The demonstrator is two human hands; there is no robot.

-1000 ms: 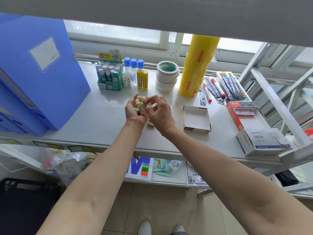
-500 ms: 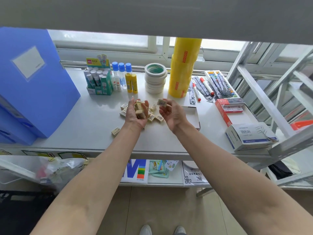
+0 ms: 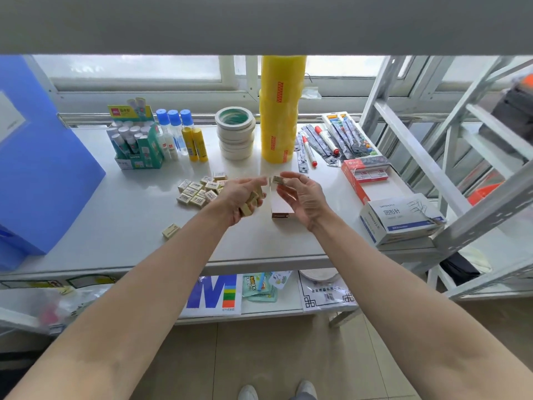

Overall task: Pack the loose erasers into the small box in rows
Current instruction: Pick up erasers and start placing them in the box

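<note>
Several small cream erasers [image 3: 250, 204] gripped in left hand [image 3: 240, 194] | right hand [image 3: 302, 194] pinches one barcoded eraser [image 3: 277, 179] | small white cardboard box [image 3: 281, 207] beneath

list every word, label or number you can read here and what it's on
"回形针": white and blue box at the right.
"M", big blue letter: packet on the lower shelf.
Too small or blurred: green glue box header, eraser barcodes, red box, tape roll print.
</note>
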